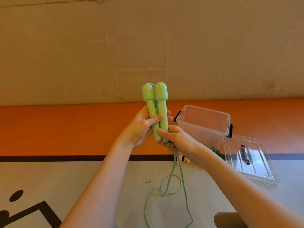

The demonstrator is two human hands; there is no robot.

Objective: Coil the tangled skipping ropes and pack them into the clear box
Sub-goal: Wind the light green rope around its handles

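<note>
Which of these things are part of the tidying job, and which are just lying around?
Part of the job:
- pale green plastic skipping rope handles, held in both hands
- pale green cord trailing on the floor
- clear plastic box
- darker green rope by the box

Just there:
- clear lid
- small yellow object, unclear

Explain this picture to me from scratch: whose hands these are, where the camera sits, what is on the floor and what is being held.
There is no machine here. A person wears a camera on the head, so this single picture looks forward and down at their own bare hands. The left hand and the right hand together grip two pale green handles, held upright side by side. Their green rope hangs down in loose loops, not yet coiled. To the right, on the floor, stands the clear box, open, with its clear lid lying beside it. More rope shows near the box, mostly hidden by the right arm.
</note>
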